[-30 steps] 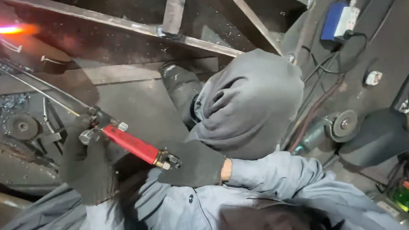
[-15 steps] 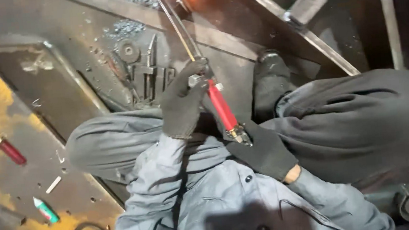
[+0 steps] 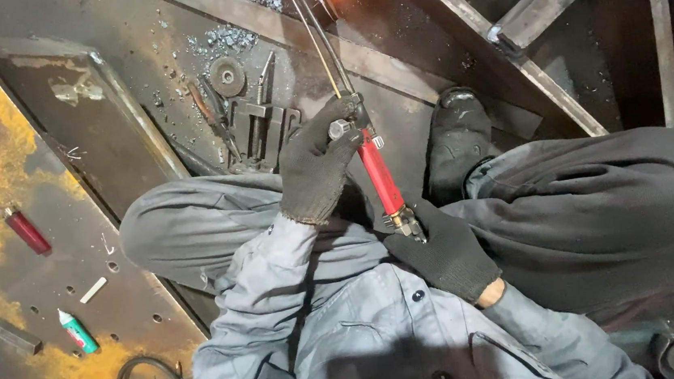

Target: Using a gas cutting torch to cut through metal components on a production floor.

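Since half a second ago the view has settled and hardly shifted: both gloved hands keep the same grip on the cutting torch (image 3: 379, 179), and the glowing patch at the top has slid a little further out of the frame. The left hand (image 3: 315, 167), in a dark knit glove, is clenched around the torch head where the valve knobs sit and the thin metal tubes (image 3: 314, 33) run up and away towards the steel frame (image 3: 538, 21). The right hand (image 3: 444, 255) grasps the lower end of the red handle at the brass fitting. The torch lies slanted between the person's grey-trousered knees, above a black boot (image 3: 456, 140). On the rusty plate to the left lie a red lighter (image 3: 27, 230) and a green-tipped marker (image 3: 78, 331).
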